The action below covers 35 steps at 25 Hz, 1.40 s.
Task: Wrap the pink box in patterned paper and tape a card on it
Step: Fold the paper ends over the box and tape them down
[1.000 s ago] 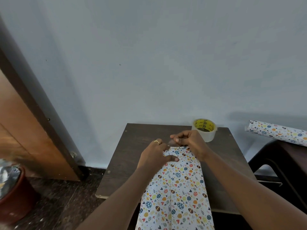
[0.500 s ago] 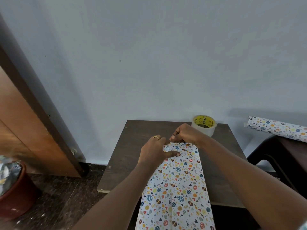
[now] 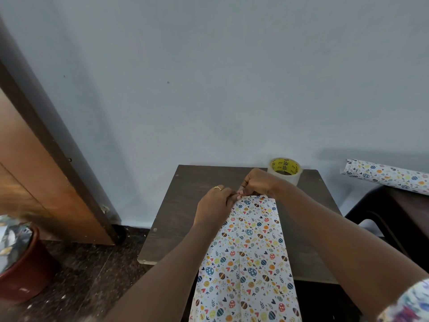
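Pink box not visible, presumably inside the long egg-patterned white paper wrap (image 3: 246,256) on the dark wooden table (image 3: 185,205); left hand (image 3: 214,209) & right hand (image 3: 256,183) both pinched shut on its far end, prob. folding the flap closed; clear tape roll w/ yellow core (image 3: 285,169) parked just behind, within reach.

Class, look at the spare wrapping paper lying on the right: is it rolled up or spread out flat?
Rolled up. The spare paper forms a tube, its open round end facing left, lying on the dark side surface.
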{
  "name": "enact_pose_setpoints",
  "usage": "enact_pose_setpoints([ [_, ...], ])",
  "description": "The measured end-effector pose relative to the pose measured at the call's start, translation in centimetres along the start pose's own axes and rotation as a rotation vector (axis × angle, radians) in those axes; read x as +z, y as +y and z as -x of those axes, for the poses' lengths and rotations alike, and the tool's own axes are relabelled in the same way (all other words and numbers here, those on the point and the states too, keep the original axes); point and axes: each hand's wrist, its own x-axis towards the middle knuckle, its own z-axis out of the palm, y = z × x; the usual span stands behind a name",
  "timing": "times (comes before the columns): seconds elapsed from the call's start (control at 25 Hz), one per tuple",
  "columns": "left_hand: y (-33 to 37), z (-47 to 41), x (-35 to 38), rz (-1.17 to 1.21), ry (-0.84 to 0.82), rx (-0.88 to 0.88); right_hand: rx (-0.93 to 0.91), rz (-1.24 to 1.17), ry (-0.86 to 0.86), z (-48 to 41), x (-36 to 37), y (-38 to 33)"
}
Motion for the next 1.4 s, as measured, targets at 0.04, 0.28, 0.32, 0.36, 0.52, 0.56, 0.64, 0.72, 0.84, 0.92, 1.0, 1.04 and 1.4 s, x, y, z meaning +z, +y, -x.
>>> enact_pose_setpoints([
  [0.04,0.0,0.0,0.0,0.003,-0.003,-0.003,0.005,0.002,0.003,0.0,0.0,0.0],
  [0.28,0.2,-0.1,-0.1,0.007,-0.045,-0.045,0.030,0.060,-0.003,-0.1,0.3,-0.3],
  [0.32,0.2,0.0,-0.2,0.017,-0.041,-0.046,0.038,0.054,0.010,-0.3,0.4,-0.2],
  [0.36,0.2,0.0,-0.2,0.021,-0.038,-0.042,0.050,0.041,0.028,-0.4,0.4,-0.1],
  [0.52,0.3,0.1,-0.3,-0.035,-0.030,0.017,0.095,0.035,0.068,-0.8,0.4,0.1],
  [0.56,0.3,0.0,-0.4,-0.044,-0.032,0.023,0.115,0.030,0.068,-0.9,0.4,0.0],
  [0.64,0.4,0.1,-0.4,-0.052,-0.047,0.022,0.166,0.041,0.080,-1.2,0.6,-0.2],
  [0.72,0.4,0.1,-0.4,-0.062,-0.061,0.021,0.217,0.044,0.116,-1.6,0.6,-0.2],
  [0.84,0.4,0.0,-0.6,-0.105,-0.093,0.015,0.279,0.082,0.085,-1.7,0.9,-0.4],
  [0.92,0.4,-0.1,-0.6,-0.151,-0.119,0.013,0.305,0.136,0.127,-1.7,1.2,-0.5],
  [1.0,0.6,-0.1,-0.8,-0.194,-0.133,0.033,0.310,0.130,0.160,-1.6,1.5,-0.1],
  [1.04,0.6,-0.2,-0.8,-0.210,-0.140,0.044,0.311,0.053,0.199,-2.0,1.5,0.3],
  [1.4,0.5,-0.4,-0.2,-0.168,-0.176,-0.004,0.031,-0.170,0.022,1.8,-0.4,2.1],
])
